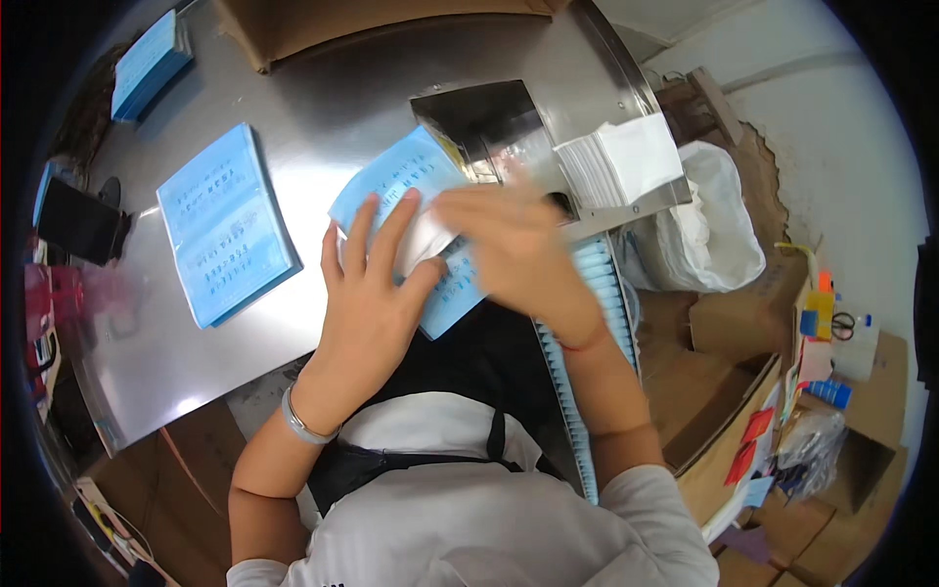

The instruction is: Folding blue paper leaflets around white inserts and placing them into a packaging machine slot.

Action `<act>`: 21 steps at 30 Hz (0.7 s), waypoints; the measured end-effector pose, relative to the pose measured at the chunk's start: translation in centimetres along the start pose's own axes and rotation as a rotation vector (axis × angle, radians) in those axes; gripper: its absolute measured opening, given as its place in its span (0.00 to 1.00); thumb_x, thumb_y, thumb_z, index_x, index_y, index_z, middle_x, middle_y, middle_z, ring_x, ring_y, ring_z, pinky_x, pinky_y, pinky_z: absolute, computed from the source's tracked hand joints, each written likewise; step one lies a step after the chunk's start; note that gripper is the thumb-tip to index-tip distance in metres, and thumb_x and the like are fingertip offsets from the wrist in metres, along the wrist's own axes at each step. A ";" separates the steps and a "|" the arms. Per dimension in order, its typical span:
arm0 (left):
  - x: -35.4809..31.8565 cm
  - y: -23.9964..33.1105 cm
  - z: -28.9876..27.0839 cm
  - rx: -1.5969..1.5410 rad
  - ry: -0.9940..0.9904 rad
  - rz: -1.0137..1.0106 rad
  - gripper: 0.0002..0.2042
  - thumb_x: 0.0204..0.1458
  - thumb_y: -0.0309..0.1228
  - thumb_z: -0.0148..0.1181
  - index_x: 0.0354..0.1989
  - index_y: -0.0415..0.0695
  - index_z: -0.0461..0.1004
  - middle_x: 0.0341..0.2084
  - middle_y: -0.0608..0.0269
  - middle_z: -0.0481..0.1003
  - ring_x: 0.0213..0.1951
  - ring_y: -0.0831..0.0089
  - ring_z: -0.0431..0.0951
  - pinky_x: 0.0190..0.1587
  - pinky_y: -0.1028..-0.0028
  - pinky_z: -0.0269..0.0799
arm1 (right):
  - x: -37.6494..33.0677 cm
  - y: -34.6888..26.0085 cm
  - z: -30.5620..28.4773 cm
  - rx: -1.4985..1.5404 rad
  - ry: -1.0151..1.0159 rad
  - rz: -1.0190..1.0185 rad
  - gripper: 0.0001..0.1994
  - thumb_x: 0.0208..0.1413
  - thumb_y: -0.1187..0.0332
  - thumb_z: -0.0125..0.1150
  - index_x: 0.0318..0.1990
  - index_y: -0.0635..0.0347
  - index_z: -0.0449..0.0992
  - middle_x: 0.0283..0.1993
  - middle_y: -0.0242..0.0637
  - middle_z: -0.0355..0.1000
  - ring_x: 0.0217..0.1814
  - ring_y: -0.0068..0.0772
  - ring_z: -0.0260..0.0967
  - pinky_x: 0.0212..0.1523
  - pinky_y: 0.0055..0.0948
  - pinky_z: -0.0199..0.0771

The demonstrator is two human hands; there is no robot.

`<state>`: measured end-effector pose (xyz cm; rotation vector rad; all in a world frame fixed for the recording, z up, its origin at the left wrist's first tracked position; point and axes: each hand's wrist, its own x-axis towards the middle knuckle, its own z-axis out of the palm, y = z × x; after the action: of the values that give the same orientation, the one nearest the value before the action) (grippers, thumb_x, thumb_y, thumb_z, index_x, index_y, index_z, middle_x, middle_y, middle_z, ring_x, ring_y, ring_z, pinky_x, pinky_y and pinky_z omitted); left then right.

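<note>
A light blue printed sheet [391,176] lies at the front edge of the metal table, with a small white piece [423,240] across its middle. The blue part nearer to me reaches over the edge. My left hand [367,279] rests on the sheet and the white piece, fingers spread and palm down. On the right, my right hand [528,249] is over the same sheet and the white piece's right end. Motion smears its fingers, so I cannot make out whether it grips anything. A thick stack of white pieces [626,161] stands just beyond this hand.
Blue printed stacks lie left [230,230] and far left [152,64] on the metal table [323,108]. A dark plate [489,112] sits behind my hands. Many blue pieces [594,279] stand in a row beside my right forearm. A white bag [724,225] and cardboard boxes [743,313] are right.
</note>
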<state>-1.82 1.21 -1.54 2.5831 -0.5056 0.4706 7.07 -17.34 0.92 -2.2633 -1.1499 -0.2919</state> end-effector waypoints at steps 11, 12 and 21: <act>4.6 -1.0 -0.7 0.232 -0.192 -0.056 0.25 0.43 0.47 0.71 0.48 0.50 0.73 0.60 0.44 0.63 0.60 0.50 0.63 0.58 0.50 0.58 | -2.0 3.5 -5.7 -0.467 0.331 0.434 0.11 0.53 0.76 0.62 0.45 0.65 0.80 0.40 0.41 0.70 0.42 0.42 0.68 0.43 0.36 0.71; 4.9 -1.2 -0.3 0.281 -0.162 0.063 0.26 0.45 0.51 0.69 0.48 0.50 0.72 0.61 0.43 0.63 0.60 0.50 0.63 0.56 0.53 0.59 | -2.1 3.5 -6.2 -0.417 0.286 0.427 0.12 0.52 0.77 0.62 0.45 0.65 0.80 0.41 0.41 0.70 0.42 0.42 0.68 0.43 0.36 0.71; 2.0 -1.7 -1.4 -0.160 -0.224 -0.058 0.21 0.46 0.31 0.66 0.51 0.45 0.75 0.62 0.44 0.64 0.47 0.56 0.72 0.50 0.63 0.68 | -1.8 -3.9 -2.1 -0.056 0.198 0.002 0.15 0.50 0.75 0.58 0.47 0.60 0.78 0.48 0.41 0.75 0.47 0.42 0.74 0.52 0.43 0.69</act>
<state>0.32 2.77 -0.15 2.4997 -0.5194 0.1156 3.03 -17.97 3.33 -2.2258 -1.0476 -0.5411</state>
